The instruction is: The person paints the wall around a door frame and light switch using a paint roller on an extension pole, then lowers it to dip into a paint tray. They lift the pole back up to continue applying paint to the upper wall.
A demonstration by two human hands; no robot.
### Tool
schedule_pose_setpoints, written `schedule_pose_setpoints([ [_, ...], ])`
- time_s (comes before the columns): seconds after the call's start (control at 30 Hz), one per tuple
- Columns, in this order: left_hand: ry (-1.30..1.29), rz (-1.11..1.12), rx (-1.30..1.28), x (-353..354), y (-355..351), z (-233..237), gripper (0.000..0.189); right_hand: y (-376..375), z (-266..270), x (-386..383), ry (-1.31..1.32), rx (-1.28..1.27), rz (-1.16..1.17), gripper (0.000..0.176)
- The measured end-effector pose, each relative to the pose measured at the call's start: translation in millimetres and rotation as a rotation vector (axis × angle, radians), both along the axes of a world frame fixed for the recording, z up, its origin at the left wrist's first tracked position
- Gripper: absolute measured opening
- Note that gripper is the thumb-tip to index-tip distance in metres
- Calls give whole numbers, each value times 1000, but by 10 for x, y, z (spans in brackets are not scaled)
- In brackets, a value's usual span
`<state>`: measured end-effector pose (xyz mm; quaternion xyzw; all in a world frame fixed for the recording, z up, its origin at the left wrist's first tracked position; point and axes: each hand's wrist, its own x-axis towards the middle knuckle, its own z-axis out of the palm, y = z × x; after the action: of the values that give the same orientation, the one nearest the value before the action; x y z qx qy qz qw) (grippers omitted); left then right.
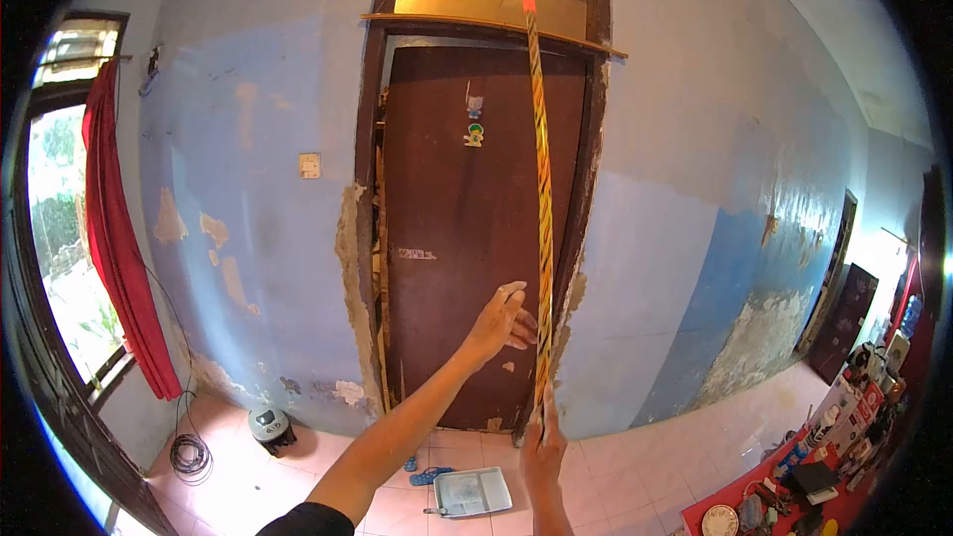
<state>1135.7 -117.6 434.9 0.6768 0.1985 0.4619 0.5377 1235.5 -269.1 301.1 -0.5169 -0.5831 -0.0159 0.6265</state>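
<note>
A long pole [542, 159] with yellow-and-black twisted stripes rises almost upright in front of the door. Its top end has a red-orange sleeve with a thin metal rod above it, which runs up to the picture's top edge. Low on the pole, my right hand [543, 449] is closed around its lower end. My left hand [501, 322] is raised just left of the pole, fingers loosely bent and apart, with nothing in them. Behind both hands is a dark brown door [457, 199] in a worn wooden frame.
On the floor lie a paint tray [475, 492], blue slippers [429, 476], a coiled black cable [190, 455] and a grey rounded machine [269, 427]. A red table [710, 516] crowded with items stands at right. The blue wall [645, 268] has peeling patches. A red curtain [117, 228] hangs left.
</note>
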Motion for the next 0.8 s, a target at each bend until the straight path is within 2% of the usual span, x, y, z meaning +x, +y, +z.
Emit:
schedule_pose_setpoints([
  [0.03,-3,1,1,-44,-24,-55,63,90,195,0,-71,93,-47,47],
  [0.2,-78,53,-74,-282,-160,-190,65,296,965,-66,69,43,37,46],
  [0.23,-80,53,-75,-336,-172,-232,65,349,1034,-62,67,43,37,46],
  [0.3,-79,72,-45,-453,-192,-333,77,498,1093,-31,-20,122,-50,47],
  [0.43,-94,110,-74,-578,-177,-578,78,565,1098,-17,-32,60,-74,47],
  [0.53,-90,117,-96,-611,-189,-784,77,488,974,-80,-66,81,-91,47],
  [0.6,-71,125,-173,-615,-245,-852,75,367,771,-135,3,109,0,46],
  [0.7,-57,108,-205,-612,-338,-920,74,272,170,-120,-82,115,-44,45],
  [0.8,-34,103,-238,-597,-368,-996,73,89,-359,-186,1,3,3,46],
])
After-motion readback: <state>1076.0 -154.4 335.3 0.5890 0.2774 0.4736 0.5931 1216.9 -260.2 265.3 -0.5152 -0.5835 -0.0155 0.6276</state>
